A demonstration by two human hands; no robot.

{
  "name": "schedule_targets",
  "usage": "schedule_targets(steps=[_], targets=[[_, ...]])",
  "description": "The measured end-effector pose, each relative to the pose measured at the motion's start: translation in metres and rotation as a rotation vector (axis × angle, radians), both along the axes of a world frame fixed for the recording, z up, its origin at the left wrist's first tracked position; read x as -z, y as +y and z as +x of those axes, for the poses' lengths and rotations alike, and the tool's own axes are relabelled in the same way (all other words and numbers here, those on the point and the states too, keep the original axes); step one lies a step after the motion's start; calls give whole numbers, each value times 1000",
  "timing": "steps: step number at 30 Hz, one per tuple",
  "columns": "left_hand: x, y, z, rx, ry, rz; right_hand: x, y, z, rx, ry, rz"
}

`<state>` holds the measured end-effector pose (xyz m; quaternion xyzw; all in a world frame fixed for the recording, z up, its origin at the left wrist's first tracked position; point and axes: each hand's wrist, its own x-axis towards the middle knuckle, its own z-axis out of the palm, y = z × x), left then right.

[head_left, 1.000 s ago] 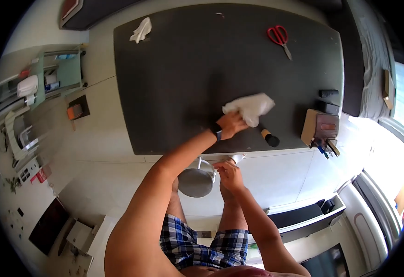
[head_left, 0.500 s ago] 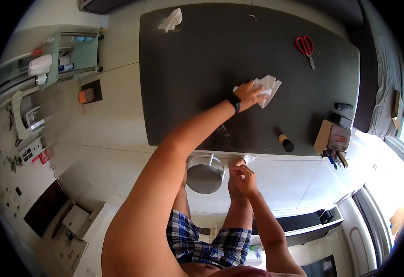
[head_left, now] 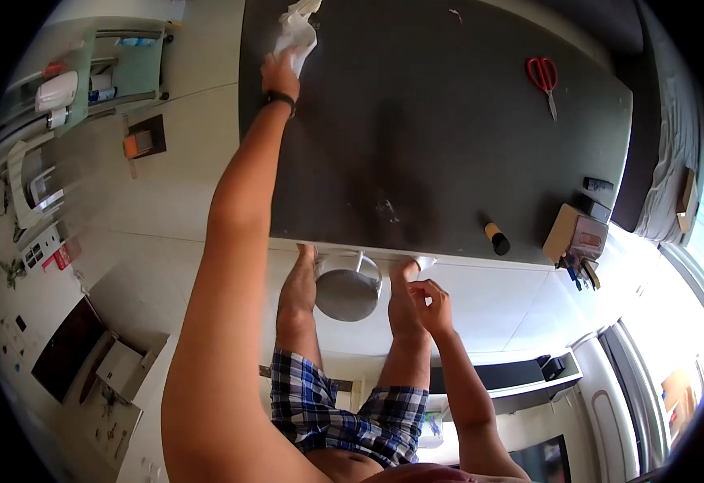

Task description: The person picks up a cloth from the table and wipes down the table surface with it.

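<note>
Room: pale floor (head_left: pixel 489 306), grey stool (head_left: pixel 348 295) between my legs.
Worktop (head_left: pixel 432 121): broad, dark.
Organiser (head_left: pixel 581 237): near-right corner.
Left grip (head_left: pixel 281 74): holding crumpled white cloth (head_left: pixel 295 34) at the far-left corner.
Right grip (head_left: pixel 432 306): narrow, fingers loosely curled, off the near edge.
Red-handled scissors (head_left: pixel 543 79): far right.
Black-capped bottle (head_left: pixel 497 238): near edge.

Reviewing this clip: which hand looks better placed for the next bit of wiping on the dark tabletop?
Probably the left hand: it touches the crumpled white wipe on the tabletop. The right hand is off the near edge, with no wipe visible.
</note>
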<state>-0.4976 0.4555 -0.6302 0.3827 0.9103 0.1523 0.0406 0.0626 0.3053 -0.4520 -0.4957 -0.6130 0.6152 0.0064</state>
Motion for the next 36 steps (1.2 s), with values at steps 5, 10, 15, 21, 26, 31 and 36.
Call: schedule_targets(steps=[5, 10, 15, 21, 26, 31, 36], targets=[[-25, -105, 156, 166, -77, 90, 1, -4, 5, 28, -11, 12], [-31, -170, 313, 409, -163, 82, -11, -4, 5, 97, -5, -105], [-12, -113, 310, 999, -447, 51, -28, -6, 28, 43, -10, -97], [-5, 103, 238, 1132, -279, 30, -28, -27, 80, 189, -8, -85], [-14, 208, 296, 501, -173, 201, -35, -43, 116, 333, -55, -94], [-7, 141, 396, 782, -193, 213, -33, -57, 132, 408, -63, -117], [-7, 46, 420, 945, -122, 276, -42, -47, 114, 363, -49, -120]])
